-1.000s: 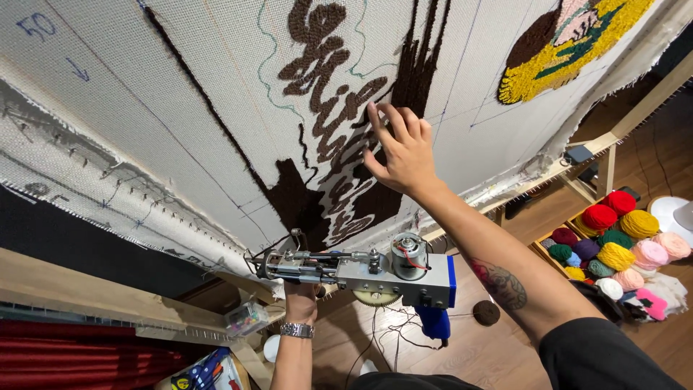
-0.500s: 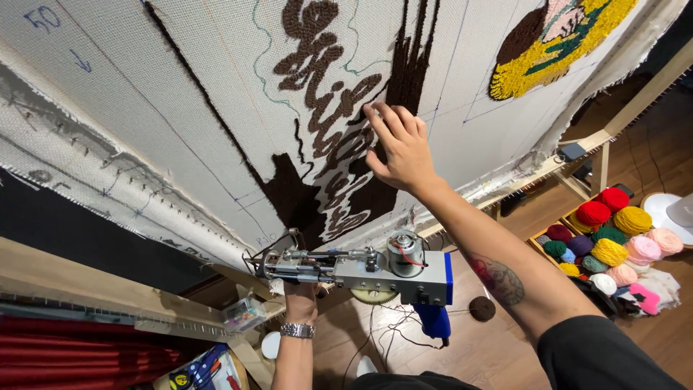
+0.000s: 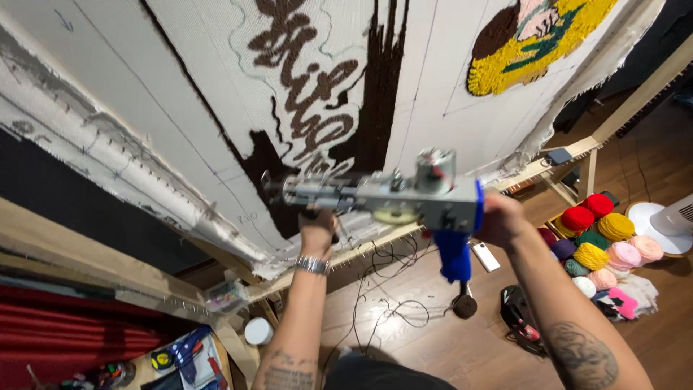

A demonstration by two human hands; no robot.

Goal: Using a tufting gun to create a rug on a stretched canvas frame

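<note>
Metal tufting gun [image 3: 382,195] gripped by both hands before woven cloth [image 3: 180,94].

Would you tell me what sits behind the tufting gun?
Behind the tufting gun hangs the white cloth, tufted with brown yarn. The gun covers the lowest part of that pattern.

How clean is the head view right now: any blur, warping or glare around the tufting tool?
Head view: the grey metal tufting gun with blue handle is slightly motion-smeared; left hand and right hand soft; wide-angle bending of the wooden frame; white stretched cloth evenly lit, no glare; the yarn balls stay sharp.
</note>
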